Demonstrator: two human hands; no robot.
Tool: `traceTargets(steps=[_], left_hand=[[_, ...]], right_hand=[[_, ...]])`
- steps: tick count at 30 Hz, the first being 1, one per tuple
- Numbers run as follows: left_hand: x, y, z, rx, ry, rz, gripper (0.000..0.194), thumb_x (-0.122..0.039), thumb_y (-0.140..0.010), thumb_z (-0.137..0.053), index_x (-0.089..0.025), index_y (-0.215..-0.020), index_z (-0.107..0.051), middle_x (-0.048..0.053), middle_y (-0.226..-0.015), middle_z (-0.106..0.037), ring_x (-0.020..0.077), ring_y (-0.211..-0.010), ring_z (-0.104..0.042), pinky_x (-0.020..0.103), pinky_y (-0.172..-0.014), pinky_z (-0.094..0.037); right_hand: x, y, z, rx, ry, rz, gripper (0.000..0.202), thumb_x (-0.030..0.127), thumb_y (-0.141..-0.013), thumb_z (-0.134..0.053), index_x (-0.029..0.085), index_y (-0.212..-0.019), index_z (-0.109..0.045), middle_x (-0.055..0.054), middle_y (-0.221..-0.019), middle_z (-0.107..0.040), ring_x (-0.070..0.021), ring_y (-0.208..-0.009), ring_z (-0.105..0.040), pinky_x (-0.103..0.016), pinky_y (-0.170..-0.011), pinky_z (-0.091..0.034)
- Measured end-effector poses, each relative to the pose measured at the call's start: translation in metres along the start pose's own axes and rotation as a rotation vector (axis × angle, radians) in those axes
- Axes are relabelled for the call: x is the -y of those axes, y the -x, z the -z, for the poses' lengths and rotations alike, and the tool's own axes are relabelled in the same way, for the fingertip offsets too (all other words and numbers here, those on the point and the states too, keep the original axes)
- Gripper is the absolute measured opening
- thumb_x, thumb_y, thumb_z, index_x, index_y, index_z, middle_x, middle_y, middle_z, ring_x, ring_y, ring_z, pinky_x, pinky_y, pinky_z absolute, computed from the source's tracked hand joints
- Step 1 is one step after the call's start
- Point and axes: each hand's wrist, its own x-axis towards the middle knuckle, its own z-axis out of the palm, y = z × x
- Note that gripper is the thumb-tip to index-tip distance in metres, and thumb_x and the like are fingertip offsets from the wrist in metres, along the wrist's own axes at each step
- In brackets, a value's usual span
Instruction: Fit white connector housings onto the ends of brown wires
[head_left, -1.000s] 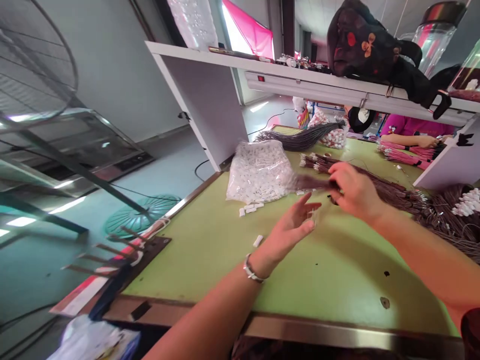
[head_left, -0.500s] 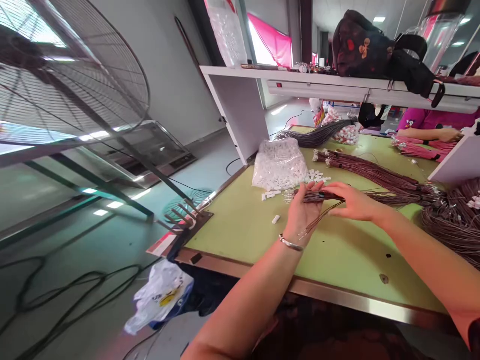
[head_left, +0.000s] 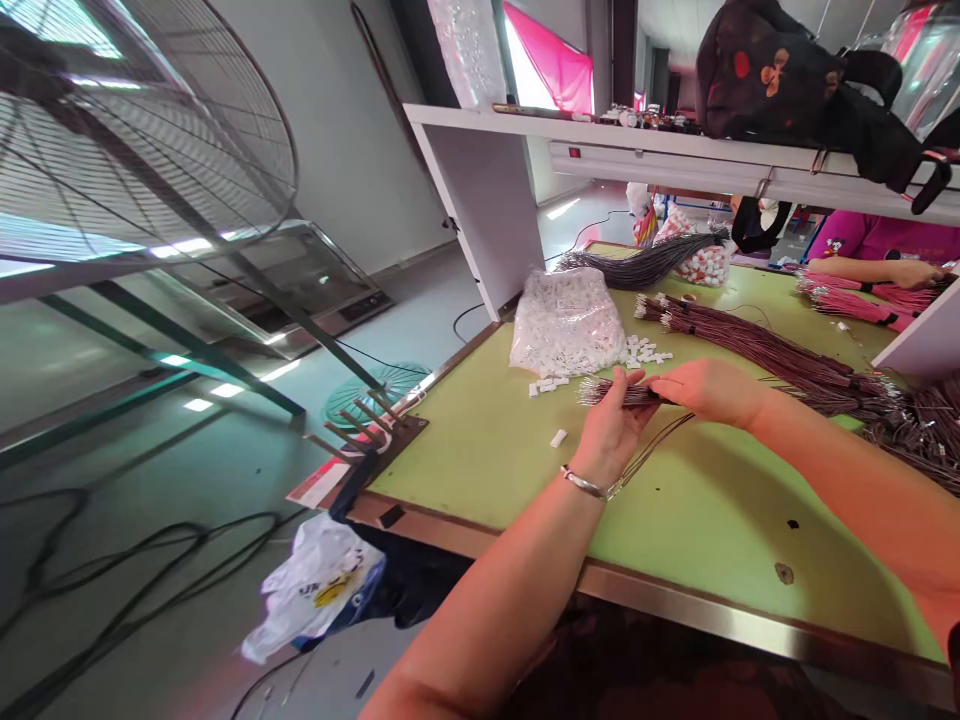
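Observation:
My left hand (head_left: 611, 425) is closed around a bundle of brown wires (head_left: 637, 396) near its end, where silvery tips poke out to the left. My right hand (head_left: 705, 390) grips the same bundle just to the right, its fingers pressed together on it. A few wires hang loose below, beside my left wrist. Small white connector housings (head_left: 646, 352) lie just beyond my hands, and one more white connector housing (head_left: 558, 438) lies apart on the green tabletop (head_left: 465, 450). Behind them is a clear plastic bag (head_left: 566, 325) full of white pieces.
More brown wire bundles (head_left: 757, 340) lie to the right, and a dark wire bundle (head_left: 645, 265) at the back. A white shelf (head_left: 480, 122) spans the table, carrying a black bag (head_left: 772, 80). A co-worker's arm (head_left: 885, 270) is beyond. Metal prongs (head_left: 352, 428) stick out at the left corner.
My left fingers have closed around the wire bundle. My right hand has come in against it, its fingers now pressed together. The view has shifted slightly.

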Motion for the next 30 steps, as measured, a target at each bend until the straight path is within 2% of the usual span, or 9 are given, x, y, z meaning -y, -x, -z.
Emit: traceTargets(steps=[3, 7, 10, 16, 19, 21, 25, 28, 30], left_hand=[[0.0, -0.003, 0.001, -0.034, -0.034, 0.02, 0.037, -0.045, -0.084, -0.057, -0.01, -0.073, -0.065, 0.009, -0.071, -0.069, 0.0164, -0.072, -0.065, 0.037, -0.089, -0.049], [0.0, -0.006, 0.002, -0.068, -0.063, 0.042, 0.042, -0.047, -0.084, -0.056, -0.009, -0.068, -0.064, 0.01, -0.069, -0.068, 0.0165, -0.069, -0.065, 0.036, -0.086, -0.05], [-0.001, -0.005, 0.002, -0.08, -0.084, 0.05, 0.041, -0.048, -0.084, -0.057, -0.01, -0.069, -0.063, 0.01, -0.07, -0.068, 0.0172, -0.07, -0.065, 0.037, -0.084, -0.052], [-0.004, -0.002, -0.002, -0.102, -0.131, 0.06, 0.043, -0.046, -0.087, -0.052, -0.009, -0.07, -0.065, 0.012, -0.071, -0.069, 0.0196, -0.076, -0.067, 0.036, -0.083, -0.053], [-0.004, -0.002, -0.004, -0.1, -0.126, 0.046, 0.042, -0.047, -0.086, -0.054, -0.01, -0.069, -0.064, 0.011, -0.072, -0.069, 0.02, -0.078, -0.068, 0.036, -0.083, -0.053], [-0.004, -0.003, -0.004, -0.1, -0.112, 0.047, 0.041, -0.047, -0.083, -0.058, -0.01, -0.068, -0.064, 0.011, -0.071, -0.069, 0.0207, -0.079, -0.068, 0.037, -0.084, -0.053], [-0.004, -0.005, -0.002, -0.091, -0.095, 0.057, 0.041, -0.048, -0.08, -0.062, -0.01, -0.067, -0.064, 0.01, -0.065, -0.067, 0.0195, -0.072, -0.067, 0.037, -0.083, -0.052], [-0.003, -0.005, 0.001, -0.065, -0.093, 0.058, 0.04, -0.048, -0.079, -0.062, -0.01, -0.066, -0.065, 0.008, -0.064, -0.066, 0.0172, -0.066, -0.064, 0.037, -0.082, -0.052], [-0.003, -0.005, 0.003, -0.04, -0.089, 0.034, 0.038, -0.047, -0.078, -0.065, -0.011, -0.066, -0.065, 0.008, -0.068, -0.067, 0.0173, -0.069, -0.064, 0.037, -0.084, -0.05]], right_hand=[[-0.005, -0.005, 0.003, 0.119, 0.098, 0.054, 0.023, 0.007, -0.084, -0.045, 0.011, -0.099, -0.062, -0.008, -0.079, -0.067, -0.0161, -0.066, -0.058, -0.027, -0.055, -0.037], [-0.004, -0.009, -0.004, 0.157, 0.172, 0.092, 0.022, 0.006, -0.085, -0.042, 0.01, -0.096, -0.06, -0.009, -0.075, -0.065, -0.0154, -0.06, -0.055, -0.027, -0.051, -0.031], [0.002, -0.011, -0.016, 0.098, 0.171, 0.027, 0.021, 0.009, -0.087, -0.039, 0.009, -0.092, -0.06, -0.009, -0.073, -0.064, -0.0162, -0.06, -0.055, -0.028, -0.051, -0.03], [0.004, -0.004, -0.028, -0.101, -0.028, -0.277, 0.026, 0.023, -0.094, -0.036, 0.013, -0.088, -0.06, -0.007, -0.07, -0.065, -0.0147, -0.059, -0.054, -0.027, -0.053, -0.028], [-0.002, 0.004, -0.019, -0.154, -0.097, -0.246, 0.025, 0.025, -0.094, -0.038, 0.016, -0.101, -0.061, -0.005, -0.077, -0.068, -0.0128, -0.063, -0.055, -0.025, -0.055, -0.029], [-0.004, 0.007, -0.012, -0.123, -0.049, -0.164, 0.024, 0.024, -0.093, -0.041, 0.019, -0.105, -0.061, -0.003, -0.074, -0.066, -0.0124, -0.061, -0.053, -0.025, -0.054, -0.027], [0.0, 0.002, -0.01, -0.039, 0.079, -0.037, 0.023, 0.014, -0.088, -0.04, 0.016, -0.094, -0.062, -0.003, -0.065, -0.061, -0.013, -0.057, -0.049, -0.027, -0.053, -0.023], [0.004, -0.006, -0.013, -0.061, 0.011, -0.085, 0.022, 0.015, -0.088, -0.04, 0.014, -0.082, -0.061, -0.005, -0.065, -0.06, -0.0131, -0.056, -0.047, -0.027, -0.053, -0.025], [0.005, -0.011, -0.014, -0.128, -0.15, -0.213, 0.022, 0.019, -0.088, -0.041, 0.015, -0.081, -0.062, -0.005, -0.068, -0.062, -0.013, -0.059, -0.049, -0.026, -0.055, -0.029]])
